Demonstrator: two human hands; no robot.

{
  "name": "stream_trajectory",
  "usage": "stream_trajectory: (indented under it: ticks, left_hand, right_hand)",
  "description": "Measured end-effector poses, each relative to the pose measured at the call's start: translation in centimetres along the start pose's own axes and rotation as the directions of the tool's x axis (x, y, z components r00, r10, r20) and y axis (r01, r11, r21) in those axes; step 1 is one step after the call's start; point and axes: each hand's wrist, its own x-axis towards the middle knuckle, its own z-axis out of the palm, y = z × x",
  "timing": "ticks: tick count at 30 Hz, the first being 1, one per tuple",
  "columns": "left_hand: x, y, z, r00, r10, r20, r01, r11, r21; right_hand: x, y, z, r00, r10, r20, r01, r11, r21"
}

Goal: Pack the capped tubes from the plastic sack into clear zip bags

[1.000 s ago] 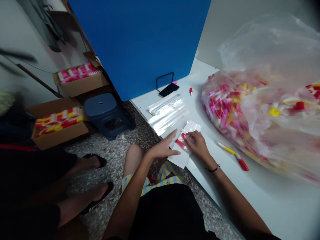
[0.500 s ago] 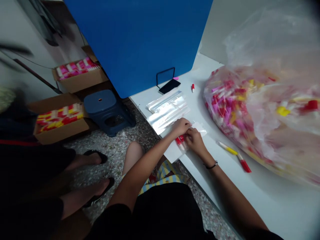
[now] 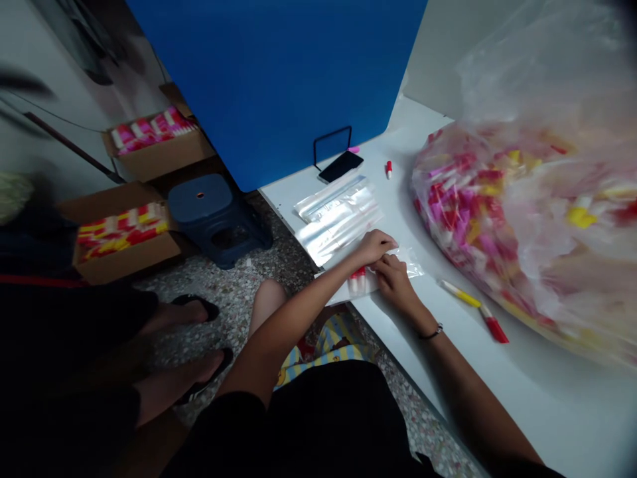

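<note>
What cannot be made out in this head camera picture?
In the head view:
The small clear bag: the left hand and right hand cover its edge, so the closure is hidden.
The red-capped tubes: the hands hide part of them, so the count is unclear.
The big plastic bag: cloudy film and blur hide single pieces.
The seated person: cut off by the left edge.

Wearer in a black short-sleeved top (image 3: 293, 425) and yellow-and-blue striped shorts (image 3: 326, 348), with a thin dark bracelet (image 3: 430, 332) at the wrist of the right hand (image 3: 395, 282).
</note>
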Motion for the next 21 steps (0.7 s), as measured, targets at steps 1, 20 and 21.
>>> stream_trajectory:
  ticks: [1,20,21]
  left_hand:
    - [-0.4,0.3,-0.5,0.999,0.038,0.016,-0.039,0.999,0.025]
    - [-18.3,-1.4,-3.3,0.822,-0.333,-0.461,0.431,0.894,0.122]
    - [-18.3,-1.2,-3.7,0.83,-0.351,-0.434,0.442,0.888,0.129]
  right_hand:
    - [-0.2,0.1,-0.4,1.0,-0.023,0.001,0.023,1.0,-0.007]
    - [-4.4,2.9,-3.9,0.892,0.43,-0.138,-0.427,0.903,0.057]
    - [-4.7,2.8,-4.0,0.892,0.432,-0.129,-0.43,0.902,0.05]
